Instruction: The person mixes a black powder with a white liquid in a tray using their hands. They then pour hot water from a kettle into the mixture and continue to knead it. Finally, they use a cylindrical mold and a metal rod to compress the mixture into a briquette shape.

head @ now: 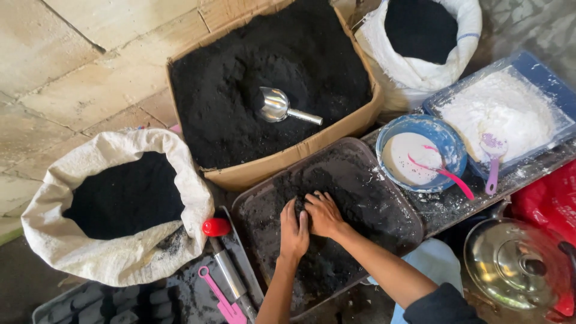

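Note:
Both my hands press down side by side into black powder on a dark rectangular tray (390, 198). My left hand (293, 231) lies flat with its fingers in the powder. Touching it on the right, my right hand (324, 213) has its fingers curled into the same heap (300, 198). Neither hand holds a tool.
A cardboard box (288, 159) of black powder with a metal scoop (279, 107) sits behind the tray. White sacks (114, 258) (420, 75) of black powder stand left and at the back right. A blue bowl (447, 141) of white liquid, a blue tray (534, 63) of white powder and a metal pot lid (516, 264) are to the right.

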